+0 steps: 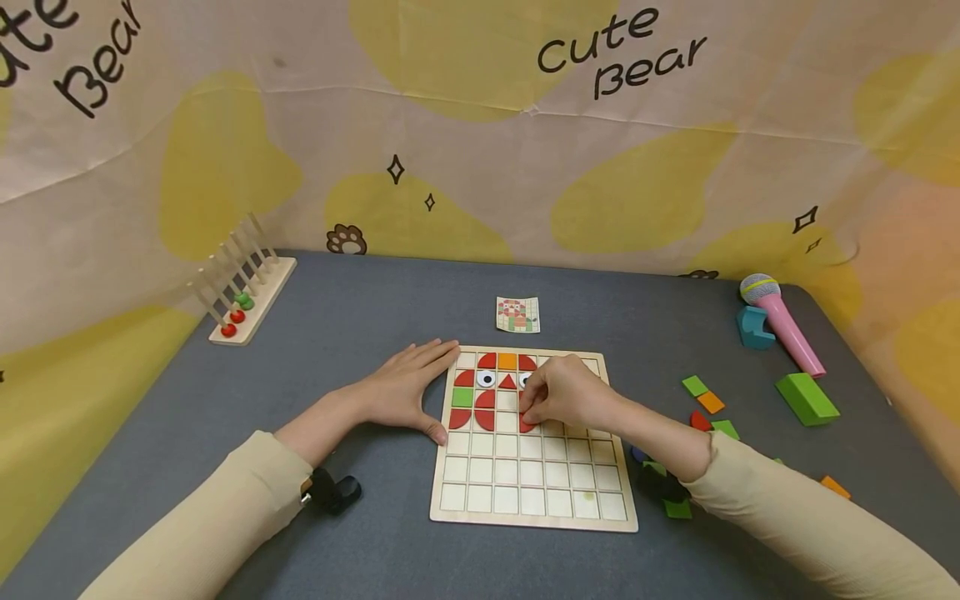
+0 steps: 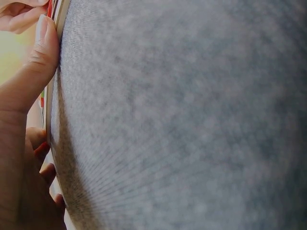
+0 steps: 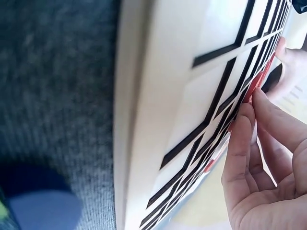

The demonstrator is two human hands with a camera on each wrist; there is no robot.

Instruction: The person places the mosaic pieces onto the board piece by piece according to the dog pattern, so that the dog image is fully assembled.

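A wooden grid board [image 1: 532,473] lies on the grey table, its upper rows partly filled with red curved tiles, an orange square [image 1: 507,361], a green square [image 1: 462,397], a red triangle [image 1: 507,382] and eye tiles [image 1: 486,378]. My left hand [image 1: 401,392] rests along the board's left edge, fingers extended, thumb [image 2: 43,52] against the side in the left wrist view. Over the upper middle cells, my right hand [image 1: 566,392] pinches a red curved tile [image 1: 527,424] between thumb and fingertips, right at the grid. That hand covers part of the upper right cells.
A small pattern card [image 1: 517,315] lies behind the board. Loose green tiles [image 1: 695,385] and orange tiles [image 1: 711,402] are scattered at right, near a green block [image 1: 807,399], a teal block [image 1: 754,327] and a pink microphone [image 1: 791,333]. A peg stand [image 1: 255,304] with beads stands back left.
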